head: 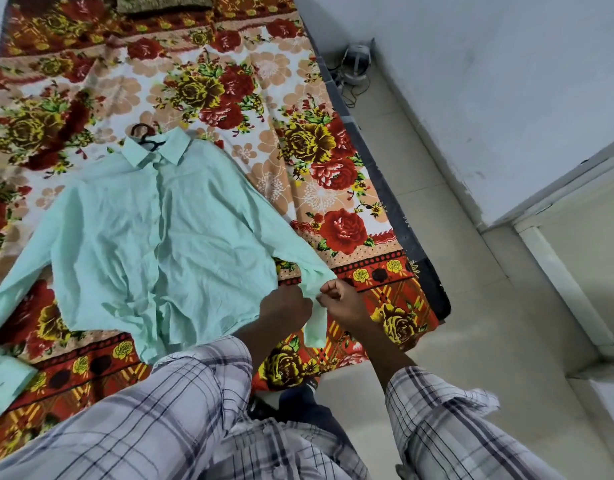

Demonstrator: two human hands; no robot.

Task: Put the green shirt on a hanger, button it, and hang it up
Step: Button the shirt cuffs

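Nearest, the left hand (285,308) and right hand (340,301) meet at the cuff (314,306) of the shirt's sleeve on the right of the view. Both are curled nearly closed, fingertips pinching the cuff fabric between them — most likely working a cuff button, though the button itself is too small to see.

The shirt (153,237) lies flat, front up, on the bedsheet (298,140), its placket apparently closed, with the dark hook of the hanger (143,135) poking out above the collar. The other sleeve trails off toward the left edge of the view.

Risks from here, as I judge them: a tug on the cuff could drag the sleeve and twist the shoulder off the hanger, since nothing pins the body down. The thin, creased cloth may bunch under the fingers, so a button could slip its hole. Lifting later by the fabric rather than the hook might let the hanger slide out at the neck.

The sheet is a busy red and yellow floral print on a low mattress — soft, so it gives under pressure. Beyond its edge is pale tiled floor, a plain white wall, a door frame at right, and a small device with cables (357,64) in the far corner.
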